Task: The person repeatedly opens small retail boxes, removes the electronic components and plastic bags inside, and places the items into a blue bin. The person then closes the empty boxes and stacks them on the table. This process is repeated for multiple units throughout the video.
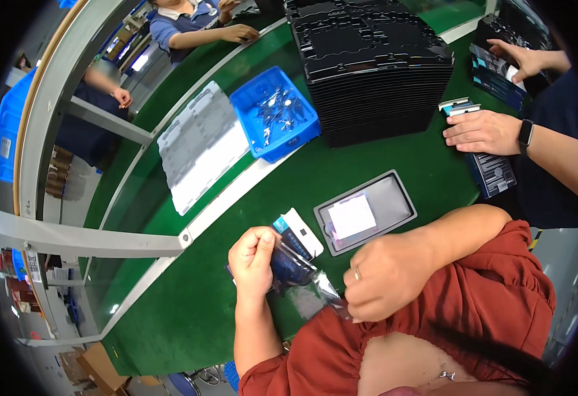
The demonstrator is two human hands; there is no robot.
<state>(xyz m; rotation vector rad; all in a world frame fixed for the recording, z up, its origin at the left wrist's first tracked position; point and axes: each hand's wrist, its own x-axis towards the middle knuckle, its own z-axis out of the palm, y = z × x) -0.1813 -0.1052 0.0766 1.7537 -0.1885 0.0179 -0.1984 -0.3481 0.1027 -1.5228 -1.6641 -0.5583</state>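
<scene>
A dark, shiny plastic bag [291, 266] stretches between my two hands above the green table; I cannot make out what it contains. My left hand [252, 260] is closed on its upper left end, thumb on top. At the other end, the fingers of my right hand [389, 277], which wears a ring, pinch the crumpled clear part of the bag. Just beyond my left hand lies a dark blue and white carton [300, 235] with its flap raised. To its right, a shallow grey tray [395, 205] holds a white card [352, 217].
A blue bin [268, 150] of small bagged parts stands beyond, beside a pale grey moulded tray [200, 142]. A tall stack of black trays [378, 99] rises at the back. At right, a co-worker's hands [490, 132] handle dark cartons [498, 175]. A metal frame [117, 243] edges the table at left.
</scene>
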